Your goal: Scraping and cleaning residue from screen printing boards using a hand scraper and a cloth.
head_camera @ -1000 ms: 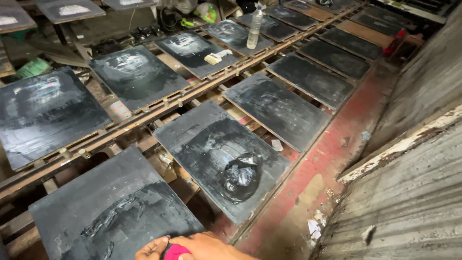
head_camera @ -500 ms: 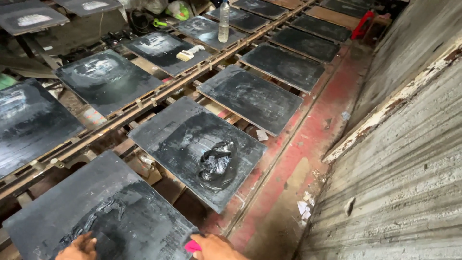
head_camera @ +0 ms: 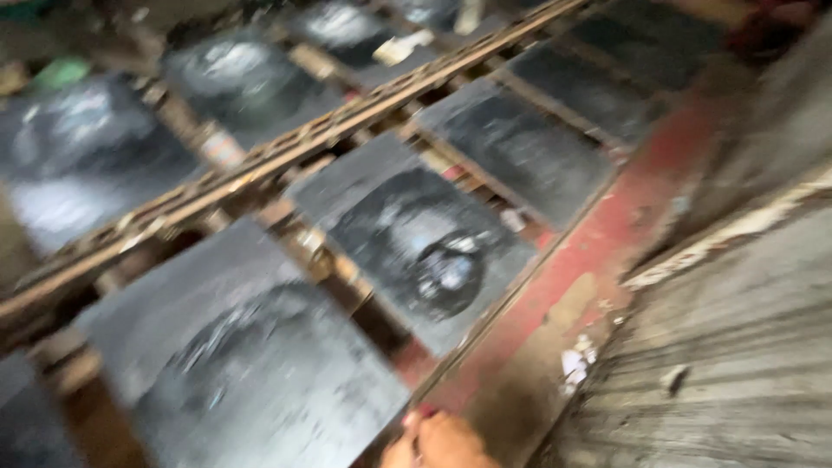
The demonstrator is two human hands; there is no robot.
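The frame is motion-blurred. My right hand [head_camera: 440, 442] shows only at the bottom edge, by the near right corner of a large black ink-smeared plate [head_camera: 260, 373]. A small pink object [head_camera: 422, 414] peeks out of its fingers, which seem closed around it. My left hand is out of view. One plate further back, a second black plate [head_camera: 381, 199] carries a shiny crumpled black lump [head_camera: 446, 273].
Several more black plates lie in two rows on a wooden frame, split by a long rusty rail [head_camera: 303, 147]. A red floor strip [head_camera: 607, 243] runs along the right, with white scraps [head_camera: 574, 364] on it. A grey corrugated wall [head_camera: 737, 364] rises at the right.
The view has swung and blurred. My left hand, resting on the near plate half a second ago, has left the frame. My right hand stays at the bottom edge.
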